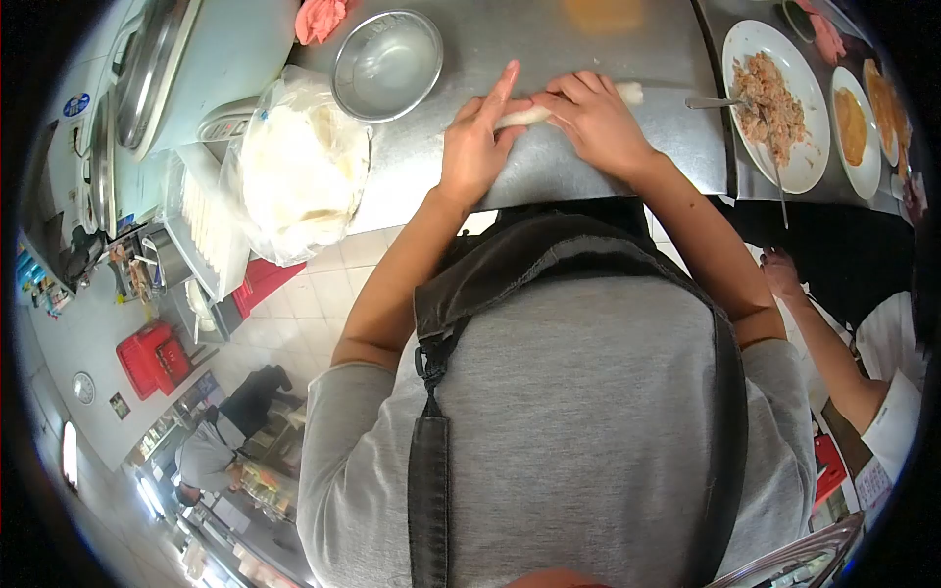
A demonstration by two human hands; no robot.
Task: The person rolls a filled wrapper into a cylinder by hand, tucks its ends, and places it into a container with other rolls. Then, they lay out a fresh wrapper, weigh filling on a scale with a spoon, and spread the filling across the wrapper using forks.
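Apparently mid-rolling, the left hand (pixel 474 147) lies spread against the pale roll (pixel 527 117), the right hand (pixel 600 122) grips it, and even pressure seems needed next.

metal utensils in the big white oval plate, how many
2: one silver handle crosses the left rim of the plate, another handle its near rim; more may be buried.

On the surface (pixel 671 162): a roll (pixel 527 117). Left of it, a bowl (pixel 420 83), with a bag (pixel 304 162) nearer the body (pixel 578 412). To the right, a plate (pixel 814 162) of food (pixel 767 83) with a utensil (pixel 708 102) in it, then another plate (pixel 863 183).
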